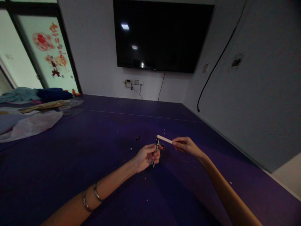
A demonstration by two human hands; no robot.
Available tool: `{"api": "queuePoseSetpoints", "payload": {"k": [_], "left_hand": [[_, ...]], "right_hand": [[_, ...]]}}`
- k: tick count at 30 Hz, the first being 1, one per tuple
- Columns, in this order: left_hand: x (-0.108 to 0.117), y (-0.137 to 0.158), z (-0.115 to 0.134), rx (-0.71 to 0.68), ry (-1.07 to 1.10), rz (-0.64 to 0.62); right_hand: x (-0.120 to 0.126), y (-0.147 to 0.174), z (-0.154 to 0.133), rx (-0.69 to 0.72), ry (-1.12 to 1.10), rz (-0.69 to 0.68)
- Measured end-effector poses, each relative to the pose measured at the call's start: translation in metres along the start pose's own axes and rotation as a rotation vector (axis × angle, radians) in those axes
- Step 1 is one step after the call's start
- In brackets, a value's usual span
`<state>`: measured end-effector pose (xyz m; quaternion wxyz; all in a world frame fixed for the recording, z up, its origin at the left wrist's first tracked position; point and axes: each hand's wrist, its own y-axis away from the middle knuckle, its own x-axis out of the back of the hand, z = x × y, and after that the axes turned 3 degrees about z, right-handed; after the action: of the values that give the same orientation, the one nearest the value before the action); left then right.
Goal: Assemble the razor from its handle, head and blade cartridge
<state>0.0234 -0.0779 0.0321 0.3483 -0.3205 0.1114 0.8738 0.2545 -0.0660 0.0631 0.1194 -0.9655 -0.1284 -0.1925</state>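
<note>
**Stick (166, 139) Held to Tool (157, 143)**

Over a purple floor (129, 204), the left hand (145, 158) clamps its fingers around the slim dark tool; to its right, the right hand (184, 146) pinches the pale stick, left end at the tool's top.

a large wall television (163, 37) and a decorated glass door (48, 51) suggest a home.

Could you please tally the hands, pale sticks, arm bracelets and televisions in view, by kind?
Hands, being the left hand and right hand: 2
Pale stick: 1
Bracelets, both on the left arm: 2
Television: 1
Total: 6
</note>
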Motion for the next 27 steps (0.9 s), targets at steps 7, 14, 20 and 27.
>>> {"api": "queuePoseSetpoints", "payload": {"k": [7, 14, 20, 27], "left_hand": [[0.002, -0.001, -0.001, -0.005, -0.02, 0.028], [0.0, -0.001, 0.004, -0.074, -0.082, 0.006], [0.002, -0.003, 0.005, -0.192, -0.277, 0.105], [0.015, -0.008, 0.008, -0.412, -0.65, 0.168]], "right_hand": [[0.001, 0.0, 0.001, -0.003, 0.003, -0.001], [0.007, 0.0, 0.006, -0.038, 0.019, 0.0], [0.023, 0.01, -0.018, 0.021, -0.078, 0.198], [0.013, 0.025, -0.063, 0.036, 0.0, 0.256]]}}
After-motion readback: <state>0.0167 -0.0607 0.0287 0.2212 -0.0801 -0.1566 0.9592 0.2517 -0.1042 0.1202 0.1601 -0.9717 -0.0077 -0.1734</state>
